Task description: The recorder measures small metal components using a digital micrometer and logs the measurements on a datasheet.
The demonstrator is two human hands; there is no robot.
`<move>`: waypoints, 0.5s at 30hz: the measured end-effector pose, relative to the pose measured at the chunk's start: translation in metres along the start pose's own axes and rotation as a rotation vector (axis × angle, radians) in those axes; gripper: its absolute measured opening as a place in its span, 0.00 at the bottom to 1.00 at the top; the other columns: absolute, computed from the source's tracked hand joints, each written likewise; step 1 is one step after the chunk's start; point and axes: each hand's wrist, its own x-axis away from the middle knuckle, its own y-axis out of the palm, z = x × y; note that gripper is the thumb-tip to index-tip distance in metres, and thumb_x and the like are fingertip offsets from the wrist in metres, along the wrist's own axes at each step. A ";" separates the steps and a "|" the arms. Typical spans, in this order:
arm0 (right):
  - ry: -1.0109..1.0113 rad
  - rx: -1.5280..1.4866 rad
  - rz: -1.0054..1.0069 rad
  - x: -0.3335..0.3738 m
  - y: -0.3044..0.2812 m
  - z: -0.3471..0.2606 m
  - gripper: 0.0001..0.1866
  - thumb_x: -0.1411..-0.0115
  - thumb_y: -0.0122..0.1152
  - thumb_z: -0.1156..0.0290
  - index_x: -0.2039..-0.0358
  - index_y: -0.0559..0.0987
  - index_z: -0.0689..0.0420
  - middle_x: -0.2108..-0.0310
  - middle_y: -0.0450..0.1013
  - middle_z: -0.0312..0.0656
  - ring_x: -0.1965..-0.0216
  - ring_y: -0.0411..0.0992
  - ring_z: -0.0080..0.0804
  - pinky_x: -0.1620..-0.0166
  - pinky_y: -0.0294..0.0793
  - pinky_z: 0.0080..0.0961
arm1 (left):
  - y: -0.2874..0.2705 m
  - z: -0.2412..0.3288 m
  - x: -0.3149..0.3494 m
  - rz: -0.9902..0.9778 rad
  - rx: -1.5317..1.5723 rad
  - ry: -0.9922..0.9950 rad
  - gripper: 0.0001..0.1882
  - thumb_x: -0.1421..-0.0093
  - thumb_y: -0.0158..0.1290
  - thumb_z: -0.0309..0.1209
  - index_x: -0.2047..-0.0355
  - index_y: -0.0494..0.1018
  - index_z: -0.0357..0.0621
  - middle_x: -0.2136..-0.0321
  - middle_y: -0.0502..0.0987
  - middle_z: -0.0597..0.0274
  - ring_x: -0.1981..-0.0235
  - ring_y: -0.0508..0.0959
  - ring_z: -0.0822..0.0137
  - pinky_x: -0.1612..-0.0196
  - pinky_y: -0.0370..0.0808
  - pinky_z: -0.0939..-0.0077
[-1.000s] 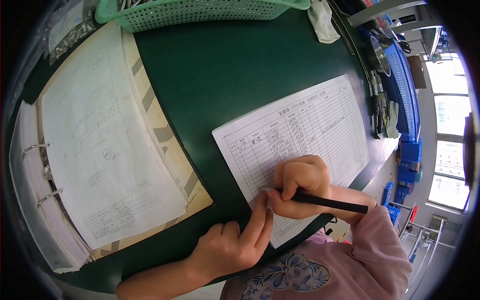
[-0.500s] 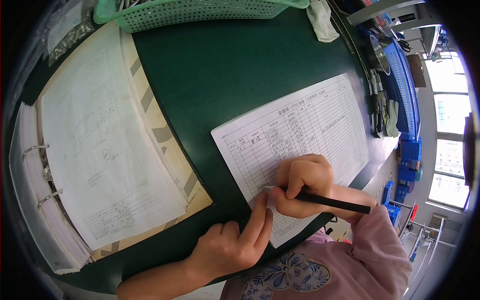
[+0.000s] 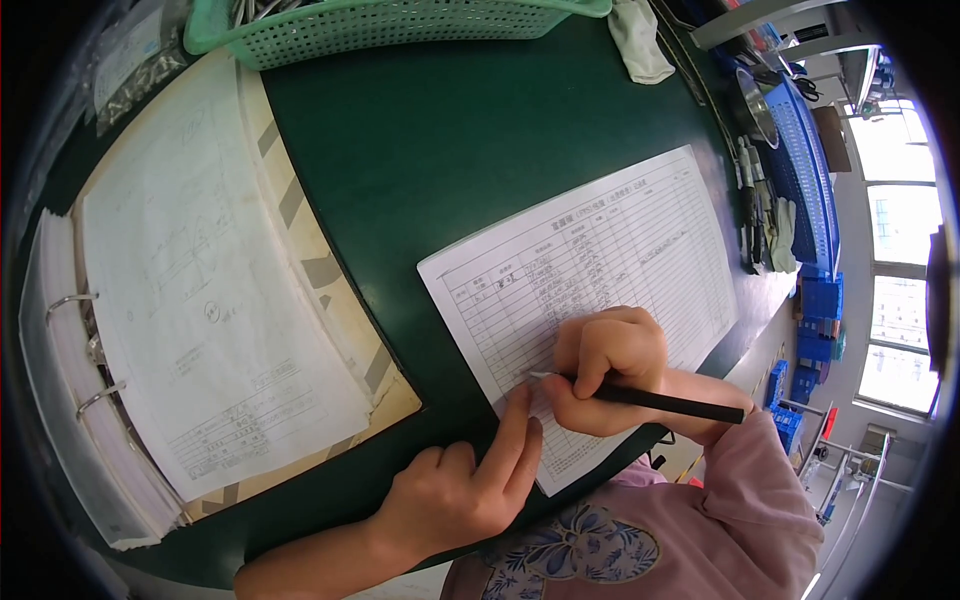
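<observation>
The right hand (image 3: 612,368), fingers curled, grips a black pen (image 3: 680,404) over the lower part of the printed form (image 3: 620,255). The pen's tip points toward the form's left edge, its long axis running rightward. The left hand (image 3: 448,490), loosely open, lays two extended fingers there. Since a second ago, the pen has shifted slightly rightward across the form.

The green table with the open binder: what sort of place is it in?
Probably a workshop or small factory, judging by the technical-looking drawing in the ring binder, the green perforated basket of shiny pieces, and the blue bins at right.
</observation>
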 end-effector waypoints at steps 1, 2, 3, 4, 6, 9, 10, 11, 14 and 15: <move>0.002 -0.014 0.043 0.001 -0.001 0.001 0.16 0.63 0.59 0.85 0.88 0.61 0.53 0.90 0.61 0.34 0.91 0.59 0.21 0.89 0.51 0.17 | 0.000 0.000 0.000 -0.001 -0.001 0.001 0.11 0.53 0.46 0.29 0.72 0.77 0.46 0.60 0.76 0.60 0.92 0.55 0.78 0.88 0.54 0.88; 0.003 -0.028 0.086 0.002 -0.002 0.001 0.16 0.63 0.59 0.85 0.88 0.61 0.52 0.90 0.62 0.33 0.91 0.59 0.21 0.89 0.51 0.17 | 0.001 0.000 0.001 0.003 0.000 -0.006 0.10 0.53 0.46 0.29 0.72 0.77 0.47 0.60 0.76 0.61 0.92 0.55 0.78 0.88 0.54 0.88; 0.002 -0.027 0.088 0.003 -0.005 0.001 0.16 0.63 0.59 0.85 0.88 0.61 0.52 0.90 0.62 0.33 0.91 0.59 0.21 0.89 0.51 0.17 | 0.002 0.000 0.001 0.008 0.001 -0.012 0.10 0.53 0.46 0.29 0.72 0.76 0.47 0.59 0.76 0.61 0.92 0.55 0.78 0.88 0.54 0.88; 0.022 -0.014 0.075 0.004 -0.008 0.001 0.17 0.63 0.59 0.85 0.88 0.61 0.52 0.90 0.62 0.33 0.91 0.59 0.21 0.89 0.51 0.17 | 0.002 0.000 0.001 0.008 0.001 -0.009 0.10 0.53 0.46 0.29 0.72 0.76 0.47 0.59 0.76 0.61 0.92 0.55 0.78 0.88 0.54 0.88; 0.044 -0.001 0.066 0.004 -0.010 0.000 0.17 0.63 0.59 0.85 0.88 0.61 0.52 0.90 0.62 0.33 0.91 0.59 0.20 0.89 0.51 0.17 | 0.002 -0.001 0.000 -0.011 0.011 -0.004 0.10 0.53 0.47 0.30 0.72 0.76 0.47 0.58 0.76 0.63 0.92 0.55 0.78 0.88 0.53 0.88; 0.001 0.037 0.043 0.004 -0.008 0.001 0.17 0.62 0.60 0.85 0.88 0.61 0.52 0.90 0.62 0.33 0.91 0.59 0.20 0.89 0.51 0.16 | -0.001 -0.002 -0.002 -0.042 0.040 0.005 0.09 0.52 0.47 0.30 0.72 0.75 0.47 0.57 0.75 0.63 0.92 0.55 0.78 0.88 0.53 0.88; 0.010 0.044 0.033 0.004 -0.008 0.002 0.17 0.62 0.60 0.85 0.88 0.61 0.52 0.89 0.62 0.33 0.91 0.59 0.20 0.89 0.51 0.16 | -0.001 -0.002 -0.003 -0.043 0.042 0.006 0.09 0.52 0.47 0.30 0.72 0.75 0.47 0.57 0.75 0.63 0.92 0.55 0.78 0.88 0.53 0.88; 0.019 0.051 0.022 0.004 -0.008 0.002 0.17 0.62 0.60 0.84 0.88 0.61 0.52 0.89 0.62 0.33 0.92 0.58 0.20 0.89 0.51 0.16 | -0.001 -0.002 -0.003 -0.050 0.038 0.005 0.09 0.52 0.47 0.30 0.72 0.75 0.47 0.57 0.75 0.63 0.92 0.55 0.78 0.88 0.53 0.88; 0.027 0.047 0.020 0.003 -0.008 0.002 0.16 0.62 0.60 0.84 0.88 0.61 0.53 0.89 0.62 0.33 0.92 0.58 0.19 0.89 0.51 0.16 | -0.001 -0.002 -0.003 -0.055 0.038 -0.003 0.08 0.52 0.47 0.31 0.72 0.75 0.47 0.57 0.75 0.63 0.92 0.55 0.78 0.88 0.53 0.88; 0.027 0.047 0.020 0.003 -0.008 0.002 0.16 0.62 0.60 0.84 0.88 0.61 0.53 0.89 0.62 0.33 0.92 0.58 0.19 0.89 0.51 0.16 | -0.001 -0.002 -0.003 -0.053 0.044 -0.009 0.08 0.51 0.47 0.31 0.72 0.75 0.47 0.57 0.75 0.63 0.93 0.56 0.78 0.88 0.53 0.87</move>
